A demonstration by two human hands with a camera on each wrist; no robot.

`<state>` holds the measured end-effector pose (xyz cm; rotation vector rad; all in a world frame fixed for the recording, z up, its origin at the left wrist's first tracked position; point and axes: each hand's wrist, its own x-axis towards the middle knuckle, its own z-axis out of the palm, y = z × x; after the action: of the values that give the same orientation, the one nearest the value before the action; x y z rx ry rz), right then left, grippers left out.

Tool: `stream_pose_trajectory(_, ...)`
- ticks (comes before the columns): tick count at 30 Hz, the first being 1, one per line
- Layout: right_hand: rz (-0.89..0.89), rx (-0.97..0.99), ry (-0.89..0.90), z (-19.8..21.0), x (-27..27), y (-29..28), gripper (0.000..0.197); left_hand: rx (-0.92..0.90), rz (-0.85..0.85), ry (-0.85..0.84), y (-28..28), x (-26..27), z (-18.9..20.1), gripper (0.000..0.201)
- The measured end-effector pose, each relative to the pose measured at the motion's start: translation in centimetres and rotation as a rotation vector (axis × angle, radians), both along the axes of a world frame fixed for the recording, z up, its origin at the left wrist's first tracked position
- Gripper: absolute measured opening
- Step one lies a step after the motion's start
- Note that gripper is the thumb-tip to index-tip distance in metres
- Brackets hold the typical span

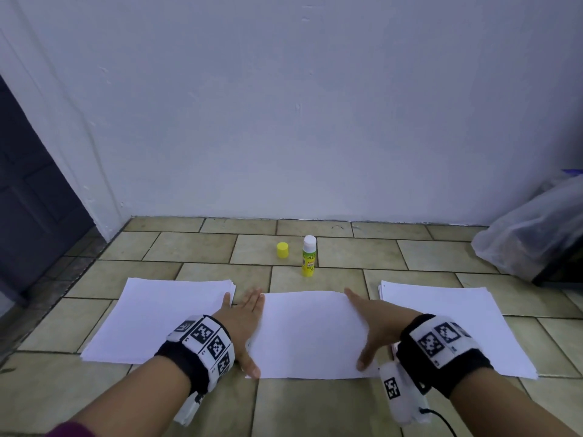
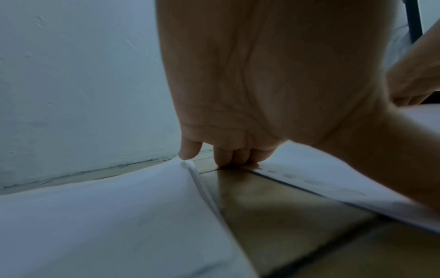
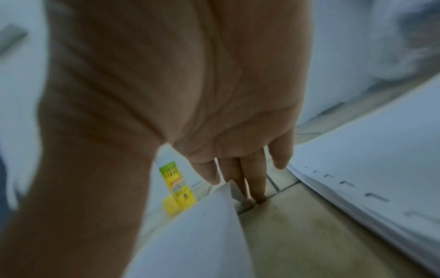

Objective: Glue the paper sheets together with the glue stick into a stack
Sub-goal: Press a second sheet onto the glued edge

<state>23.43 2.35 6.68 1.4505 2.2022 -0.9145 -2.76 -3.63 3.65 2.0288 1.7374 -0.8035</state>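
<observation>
Paper stack [image 1: 312, 335] lies on the tiled floor [image 1: 347, 405] between two other piles. Left hand [image 1: 244, 326] and right hand [image 1: 370, 326], fingers straight, press flat against its side edges, gripping nothing. Beyond it stands the uncapped glue stick [image 1: 309, 255], cap [image 1: 283, 250] just beside.

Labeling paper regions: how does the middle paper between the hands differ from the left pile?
The middle paper is flanked by both hands, the left hand and right hand with straight fingers along its side edges; the left pile lies beside the left hand. The left pile shows several layered edges at its far right corner; the middle paper looks thinner. Both are white, blank and flat on the tiled floor.
</observation>
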Motion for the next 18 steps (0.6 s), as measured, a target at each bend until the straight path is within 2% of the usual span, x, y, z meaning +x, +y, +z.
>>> stream_pose_trajectory(3,-0.181,-0.104,0.345,-0.1,1.0,0.2,0.126,0.006,0.000,0.001,0.0,0.0,0.0,0.139)
stream_pose_trajectory(5,-0.319,-0.092,0.553,-0.2,1.3,-0.4,0.107,0.006,-0.007,0.005,0.0,-0.1,0.0,0.139)
stream_pose_trajectory(6,-0.339,-0.041,0.589,-0.3,1.3,-0.8,0.095,0.007,-0.011,0.007,0.0,-0.1,0.0,0.139)
stream_pose_trajectory(9,-0.266,0.062,0.504,-1.0,0.9,-1.9,0.060,0.014,-0.013,0.009,0.0,0.0,-0.1,0.138)
stream_pose_trajectory(11,-0.232,0.058,0.440,-1.6,0.8,-2.5,0.050,0.017,-0.016,-0.003,0.0,0.0,-0.1,0.137)
stream_pose_trajectory(18,-0.284,0.040,0.412,-1.8,1.8,-1.7,0.057,0.005,0.001,-0.115,0.0,-0.3,-0.5,0.141)
